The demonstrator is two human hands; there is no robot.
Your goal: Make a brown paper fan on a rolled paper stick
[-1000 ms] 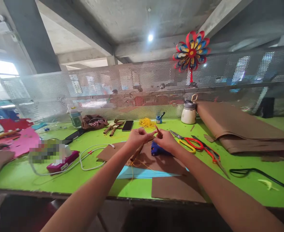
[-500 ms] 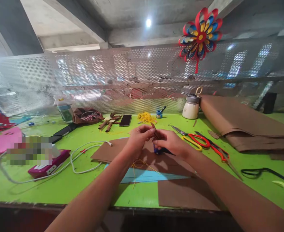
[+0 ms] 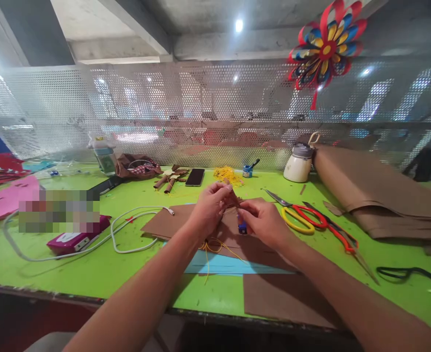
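Observation:
My left hand (image 3: pixel 211 208) is closed, its thumb and fingers pinching a small folded piece of brown paper (image 3: pixel 233 197). Close beside it, my right hand (image 3: pixel 263 217) has its fingertips pinched at the lower end of the same piece. A small dark blue object (image 3: pixel 242 228) shows just under the right fingers; its kind is unclear. Thin yellow string (image 3: pixel 215 243) hangs in loops below the left hand. Under both hands lie sheets of brown paper (image 3: pixel 175 221) and a light blue sheet (image 3: pixel 215 264).
Right of the hands lie yellow-handled scissors (image 3: pixel 298 221) and red-handled scissors (image 3: pixel 342 237). A white bottle (image 3: pixel 298 165) and a large folded brown sheet (image 3: pixel 380 188) stand behind. A phone (image 3: pixel 195 177), yellow string pile (image 3: pixel 228 175), white cable (image 3: pixel 118 250) and purple box (image 3: pixel 78 238) are around.
The view has shifted slightly, moving the background rightward. My right fingertips have slid down the brown paper piece, a little away from the left ones, and more of the blue object shows.

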